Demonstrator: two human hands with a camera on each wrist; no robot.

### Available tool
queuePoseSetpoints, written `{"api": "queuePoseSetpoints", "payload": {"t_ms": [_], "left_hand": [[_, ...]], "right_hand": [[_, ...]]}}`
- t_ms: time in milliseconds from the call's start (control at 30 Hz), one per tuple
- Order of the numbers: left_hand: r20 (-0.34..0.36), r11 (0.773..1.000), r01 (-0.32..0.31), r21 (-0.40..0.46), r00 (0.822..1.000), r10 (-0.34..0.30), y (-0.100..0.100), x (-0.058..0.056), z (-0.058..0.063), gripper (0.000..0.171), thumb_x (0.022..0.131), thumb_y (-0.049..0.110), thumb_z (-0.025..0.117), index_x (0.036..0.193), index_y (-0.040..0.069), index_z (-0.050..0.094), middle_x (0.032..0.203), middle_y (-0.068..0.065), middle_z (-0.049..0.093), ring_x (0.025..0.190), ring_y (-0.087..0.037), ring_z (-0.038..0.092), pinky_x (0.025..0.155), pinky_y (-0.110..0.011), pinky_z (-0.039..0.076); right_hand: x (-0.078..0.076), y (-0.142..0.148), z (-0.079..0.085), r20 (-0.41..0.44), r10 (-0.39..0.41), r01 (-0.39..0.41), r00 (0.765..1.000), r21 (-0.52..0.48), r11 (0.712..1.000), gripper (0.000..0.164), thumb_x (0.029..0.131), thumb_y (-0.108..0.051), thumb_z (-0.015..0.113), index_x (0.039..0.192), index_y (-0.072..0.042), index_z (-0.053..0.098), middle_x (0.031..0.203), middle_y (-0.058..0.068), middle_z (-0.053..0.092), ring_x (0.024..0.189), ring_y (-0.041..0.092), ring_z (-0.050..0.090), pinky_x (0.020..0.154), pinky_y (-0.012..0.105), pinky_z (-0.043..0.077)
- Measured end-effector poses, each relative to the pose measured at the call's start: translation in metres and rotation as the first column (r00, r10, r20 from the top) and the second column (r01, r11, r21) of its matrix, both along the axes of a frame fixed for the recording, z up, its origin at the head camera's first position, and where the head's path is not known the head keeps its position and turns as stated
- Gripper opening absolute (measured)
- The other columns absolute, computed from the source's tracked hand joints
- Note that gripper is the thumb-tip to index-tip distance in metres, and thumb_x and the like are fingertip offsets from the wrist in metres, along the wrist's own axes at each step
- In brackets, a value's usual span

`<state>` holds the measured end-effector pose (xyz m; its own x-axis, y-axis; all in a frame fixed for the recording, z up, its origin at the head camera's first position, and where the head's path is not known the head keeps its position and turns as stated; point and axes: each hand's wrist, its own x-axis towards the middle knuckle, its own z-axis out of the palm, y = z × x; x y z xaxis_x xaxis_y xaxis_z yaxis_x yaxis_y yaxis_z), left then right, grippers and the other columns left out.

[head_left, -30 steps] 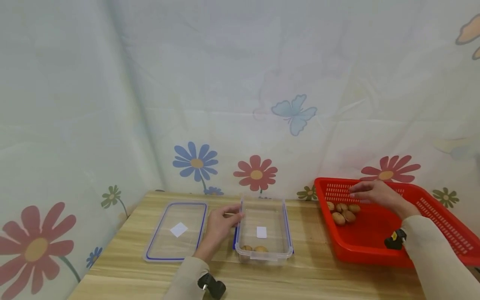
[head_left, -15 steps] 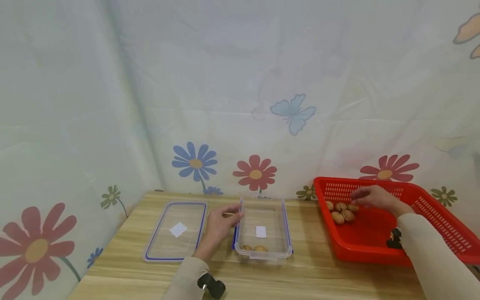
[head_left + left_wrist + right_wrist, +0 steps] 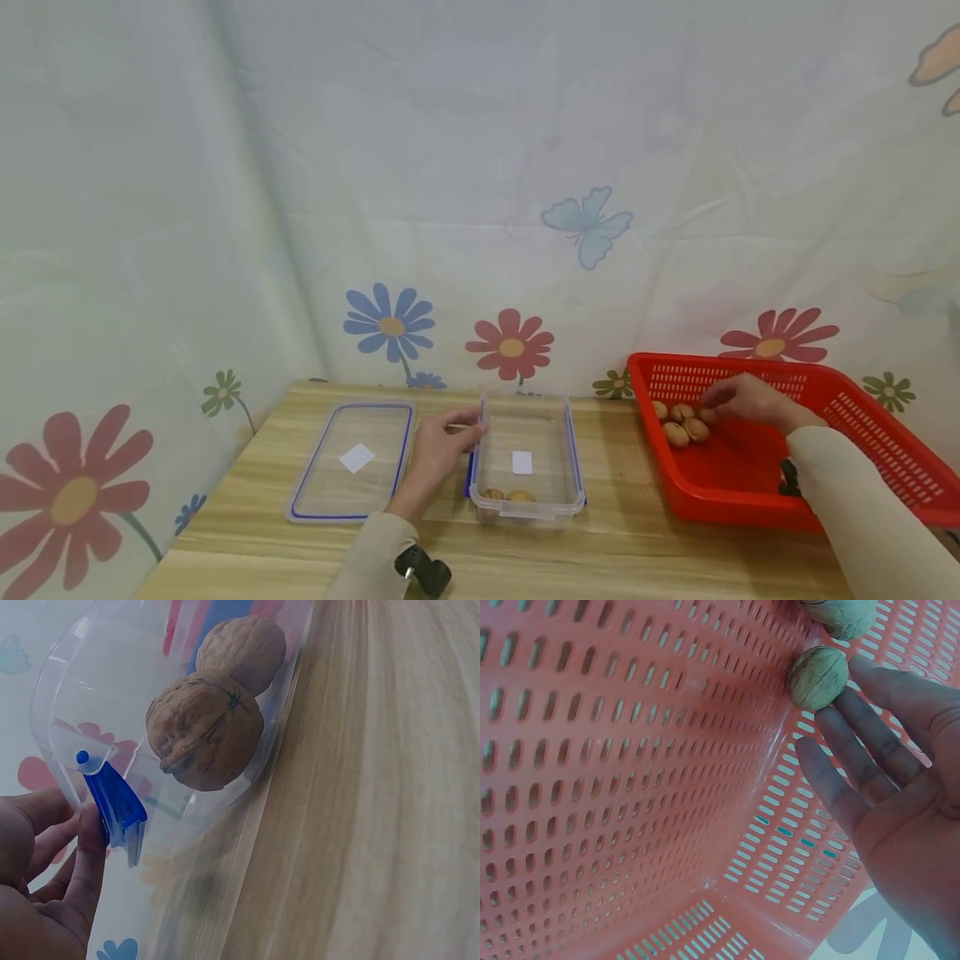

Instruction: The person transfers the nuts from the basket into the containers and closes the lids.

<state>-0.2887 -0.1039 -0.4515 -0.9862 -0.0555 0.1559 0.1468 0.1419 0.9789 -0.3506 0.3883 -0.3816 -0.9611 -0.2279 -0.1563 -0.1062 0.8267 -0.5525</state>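
Observation:
My left hand [image 3: 441, 446] pinches the left side of a clear plastic food container [image 3: 525, 510], beside its blue latch [image 3: 116, 802]. Two walnuts [image 3: 206, 731] lie in the near end of that container. Inside the red plastic basket [image 3: 675, 492], my right hand [image 3: 750, 400] reaches down with its fingers spread. Its thumb and fingertips are right at one walnut [image 3: 817, 679] near the basket wall. Several more walnuts [image 3: 677, 435] cluster on the basket floor just to the left of that hand.
A clear lid [image 3: 318, 492] with a blue seal and a white label lies on the wooden table [image 3: 622, 550], left of the container. Behind the table hangs a flowered curtain [image 3: 450, 250]. The basket's raised, slotted walls surround my right hand.
My right hand has lowered to the walnuts in the basket, its fingertips coming to the one on the right. The left hand and the container stay in place.

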Motion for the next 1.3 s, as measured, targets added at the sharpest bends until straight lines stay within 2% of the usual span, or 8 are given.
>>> {"api": "queuePoseSetpoints", "payload": {"t_ms": [333,633,867,1167,1300], "left_hand": [[0.003,1.000,-0.007,-0.018,1.000,0.007,0.000,-0.002,0.000,0.029,0.095,0.005,0.080,0.123,-0.003,0.077,0.109,-0.014,0.075,0.092,-0.024,0.076,0.077,-0.032,0.065],[-0.003,1.000,-0.006,-0.001,1.000,0.006,0.000,-0.003,-0.002,0.029,0.095,0.003,0.080,0.122,-0.005,0.076,0.107,-0.014,0.075,0.093,-0.024,0.076,0.078,-0.032,0.066],[-0.005,1.000,-0.010,-0.002,1.000,0.010,0.000,-0.003,-0.001,0.029,0.095,0.003,0.080,0.122,-0.005,0.076,0.108,-0.015,0.075,0.094,-0.025,0.075,0.078,-0.032,0.066],[-0.010,1.000,0.000,-0.008,1.000,0.000,0.001,0.002,0.002,0.032,0.096,0.006,0.080,0.125,-0.004,0.075,0.110,-0.015,0.075,0.096,-0.027,0.076,0.078,-0.033,0.066],[-0.002,1.000,-0.008,-0.008,1.000,0.008,0.001,0.002,0.003,0.031,0.095,0.006,0.081,0.124,-0.004,0.075,0.110,-0.015,0.075,0.095,-0.026,0.076,0.078,-0.032,0.066]], "right_hand": [[-0.006,0.010,-0.004,0.031,0.049,-0.050,0.998,0.059,0.997,0.031,0.091,-0.006,0.081,0.119,0.005,0.075,0.109,0.020,0.075,0.095,0.033,0.069,0.099,0.070,0.053],[-0.002,0.005,-0.004,0.043,0.014,-0.017,0.999,0.084,0.996,0.024,0.092,-0.007,0.081,0.114,0.003,0.076,0.104,0.014,0.074,0.091,0.028,0.065,0.097,0.065,0.057],[0.000,0.005,0.000,0.049,-0.021,0.017,0.999,0.080,0.997,0.029,0.094,-0.012,0.081,0.118,0.002,0.076,0.106,0.011,0.074,0.093,0.027,0.065,0.099,0.067,0.054],[0.002,0.008,0.006,-0.013,-0.044,0.044,0.999,0.013,0.999,0.044,0.095,-0.017,0.081,0.131,0.005,0.071,0.119,0.022,0.073,0.099,0.031,0.068,0.096,0.062,0.059],[0.003,0.007,0.009,-0.039,-0.047,0.047,0.998,0.003,0.999,0.047,0.094,-0.023,0.083,0.133,0.001,0.070,0.123,0.020,0.072,0.104,0.032,0.066,0.097,0.064,0.057]]}}
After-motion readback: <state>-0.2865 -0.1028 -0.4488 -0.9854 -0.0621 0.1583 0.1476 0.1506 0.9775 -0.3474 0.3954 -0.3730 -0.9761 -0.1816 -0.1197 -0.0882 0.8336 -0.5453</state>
